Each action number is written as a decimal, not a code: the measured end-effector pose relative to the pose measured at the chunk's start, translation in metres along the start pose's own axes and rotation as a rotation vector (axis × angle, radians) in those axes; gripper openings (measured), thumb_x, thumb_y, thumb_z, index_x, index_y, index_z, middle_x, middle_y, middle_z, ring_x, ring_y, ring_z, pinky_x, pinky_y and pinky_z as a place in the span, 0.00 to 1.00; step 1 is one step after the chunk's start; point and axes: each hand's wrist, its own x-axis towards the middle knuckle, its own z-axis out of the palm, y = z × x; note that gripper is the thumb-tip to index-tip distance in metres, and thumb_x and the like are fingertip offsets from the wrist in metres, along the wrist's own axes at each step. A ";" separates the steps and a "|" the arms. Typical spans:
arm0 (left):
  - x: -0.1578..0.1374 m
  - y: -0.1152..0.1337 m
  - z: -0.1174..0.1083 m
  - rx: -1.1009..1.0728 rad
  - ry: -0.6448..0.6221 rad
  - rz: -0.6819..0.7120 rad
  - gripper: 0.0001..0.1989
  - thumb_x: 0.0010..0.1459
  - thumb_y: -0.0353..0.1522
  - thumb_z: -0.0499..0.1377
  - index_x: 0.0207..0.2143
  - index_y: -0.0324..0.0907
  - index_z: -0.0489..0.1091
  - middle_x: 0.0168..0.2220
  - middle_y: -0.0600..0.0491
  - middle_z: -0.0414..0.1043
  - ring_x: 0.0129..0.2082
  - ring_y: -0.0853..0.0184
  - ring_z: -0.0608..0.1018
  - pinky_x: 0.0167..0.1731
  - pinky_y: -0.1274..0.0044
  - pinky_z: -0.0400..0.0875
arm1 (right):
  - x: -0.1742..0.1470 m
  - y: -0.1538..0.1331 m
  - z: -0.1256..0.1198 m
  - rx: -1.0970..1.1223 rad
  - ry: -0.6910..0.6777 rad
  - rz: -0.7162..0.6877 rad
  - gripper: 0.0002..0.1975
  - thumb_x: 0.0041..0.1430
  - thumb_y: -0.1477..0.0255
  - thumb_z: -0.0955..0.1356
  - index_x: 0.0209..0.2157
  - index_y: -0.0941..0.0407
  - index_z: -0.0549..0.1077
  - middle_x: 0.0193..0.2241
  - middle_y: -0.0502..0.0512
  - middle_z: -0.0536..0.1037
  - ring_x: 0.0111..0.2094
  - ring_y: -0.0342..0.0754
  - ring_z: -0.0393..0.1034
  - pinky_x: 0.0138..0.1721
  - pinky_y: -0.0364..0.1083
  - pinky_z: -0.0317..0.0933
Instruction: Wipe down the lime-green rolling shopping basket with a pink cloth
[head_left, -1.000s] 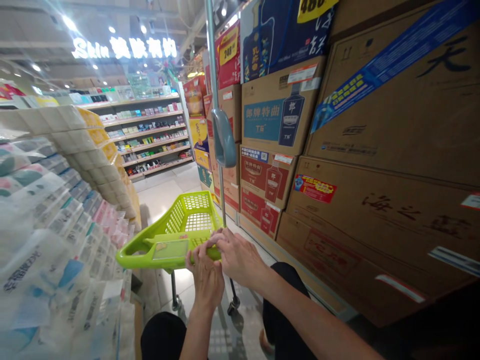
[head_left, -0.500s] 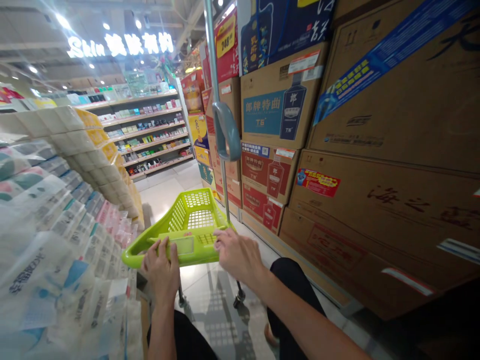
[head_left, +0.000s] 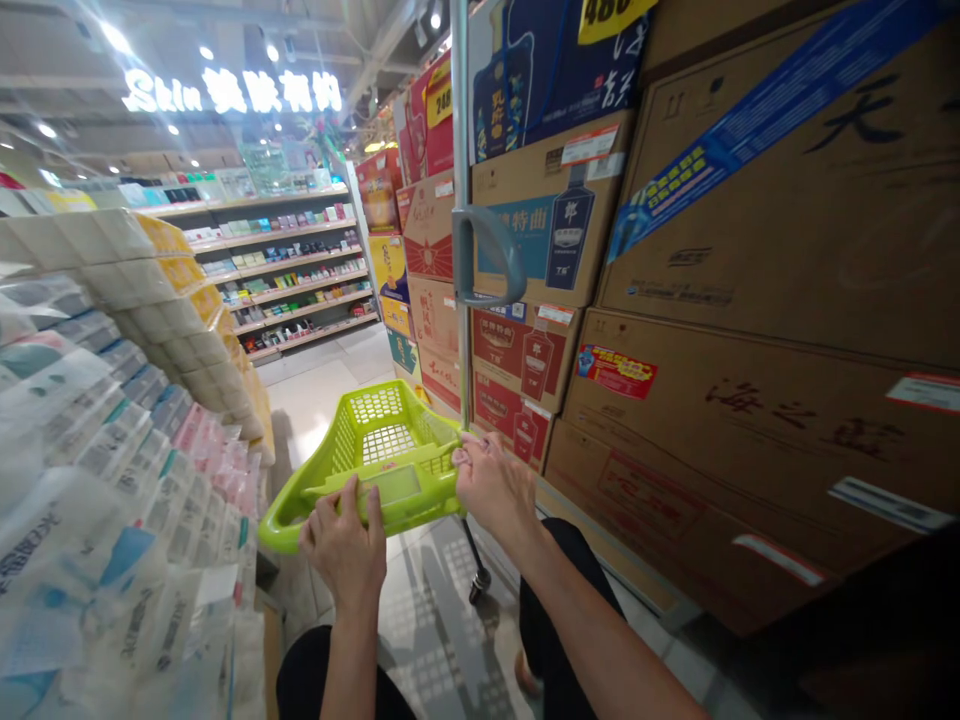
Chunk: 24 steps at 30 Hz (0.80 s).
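Observation:
A lime-green shopping cart (head_left: 431, 497) with a perforated basket stands in front of me, turned slightly askew. My left hand (head_left: 345, 545) curls over the left part of its handle bar, fingers resting near the flat label panel. At the right corner, beside the upright metal pole (head_left: 463, 370), my right hand (head_left: 495, 485) grips the handle. Something small and pale pink shows at its fingertips, too unclear to name. A grey loop handle (head_left: 489, 257) is fixed on the pole above that hand. In the basket I see only its meshed walls and bottom.
Stacked liquor cartons (head_left: 675, 380) form a wall close on the right. Packs of tissue paper (head_left: 97, 560) are piled close on the left. Ahead, beyond pale floor tiles (head_left: 330, 362), stands a shelf of cosmetics (head_left: 289, 265) under a lit sign (head_left: 236, 92).
The cart and both hands sit further right in view, and the pole's loop handle has swung to the right. Both hands stay on the cart. The cartons have shifted slightly left in view.

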 end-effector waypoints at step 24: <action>0.011 0.021 -0.007 0.083 -0.053 0.186 0.20 0.66 0.43 0.46 0.45 0.44 0.72 0.34 0.51 0.70 0.37 0.63 0.72 0.38 0.72 0.56 | 0.024 0.057 0.074 0.577 0.508 0.101 0.23 0.61 0.78 0.56 0.57 0.56 0.63 0.55 0.64 0.64 0.59 0.51 0.60 0.59 0.56 0.58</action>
